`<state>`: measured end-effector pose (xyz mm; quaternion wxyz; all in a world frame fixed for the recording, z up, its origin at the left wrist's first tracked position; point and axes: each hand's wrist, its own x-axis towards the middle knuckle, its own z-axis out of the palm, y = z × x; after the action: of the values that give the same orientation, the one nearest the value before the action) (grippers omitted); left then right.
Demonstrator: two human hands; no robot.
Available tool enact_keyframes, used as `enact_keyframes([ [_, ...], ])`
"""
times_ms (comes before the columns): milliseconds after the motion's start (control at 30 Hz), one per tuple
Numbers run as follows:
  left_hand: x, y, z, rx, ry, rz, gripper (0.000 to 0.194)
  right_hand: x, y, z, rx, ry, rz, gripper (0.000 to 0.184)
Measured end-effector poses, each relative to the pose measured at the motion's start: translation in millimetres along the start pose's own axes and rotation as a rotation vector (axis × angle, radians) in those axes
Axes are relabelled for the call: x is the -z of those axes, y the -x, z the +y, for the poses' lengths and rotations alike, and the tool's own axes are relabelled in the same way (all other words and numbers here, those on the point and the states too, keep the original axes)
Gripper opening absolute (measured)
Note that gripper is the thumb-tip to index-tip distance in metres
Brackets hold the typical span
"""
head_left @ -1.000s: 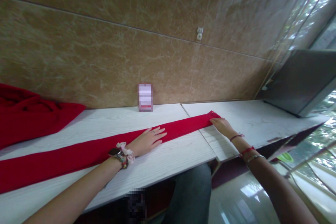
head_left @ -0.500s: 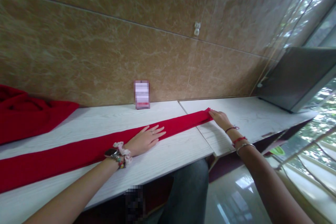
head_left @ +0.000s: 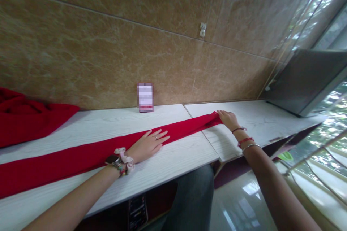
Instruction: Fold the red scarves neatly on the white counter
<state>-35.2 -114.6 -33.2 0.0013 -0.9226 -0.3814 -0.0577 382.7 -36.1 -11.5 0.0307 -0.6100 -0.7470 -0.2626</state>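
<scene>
A long folded strip of red cloth (head_left: 78,157) runs along the white tabletop (head_left: 173,166) from the left edge toward the right. My left hand (head_left: 148,144) lies flat across its middle with the fingers spread. At the strip's right end, my right hand (head_left: 227,119) pinches the cloth's far corner between thumb and fingers. The cloth close to that hand is bunched and slightly twisted, with its lower edge standing off a little.
A heap of red cloth (head_left: 29,121) lies at the back left. A small blurred card or box (head_left: 145,97) stands against the marbled wall (head_left: 103,50). At the far right is a dark grey cabinet-like box (head_left: 300,79). A phone (head_left: 137,211) rests below the table edge.
My right hand has shifted slightly at the cloth's end, which is now more twisted and lifted at its lower edge. My left hand stays flat on the strip.
</scene>
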Motion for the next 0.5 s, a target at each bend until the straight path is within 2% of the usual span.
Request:
enact_keyframes([
  [100, 0.3, -0.2, -0.1, 0.003, -0.001, -0.006, 0.044, -3.5, 0.9, 1.7, 0.028, -0.002, 0.028, 0.040],
  [300, 1.6, -0.7, 2.1, 0.013, 0.010, -0.018, 0.044, -15.8, 8.9, -1.1, 0.162, 0.013, -0.152, 0.038],
  [500, 3.3, -1.5, 0.1, 0.021, 0.028, -0.029, 0.042, -6.3, 6.1, 1.1, 0.171, -0.005, -0.151, 0.036],
])
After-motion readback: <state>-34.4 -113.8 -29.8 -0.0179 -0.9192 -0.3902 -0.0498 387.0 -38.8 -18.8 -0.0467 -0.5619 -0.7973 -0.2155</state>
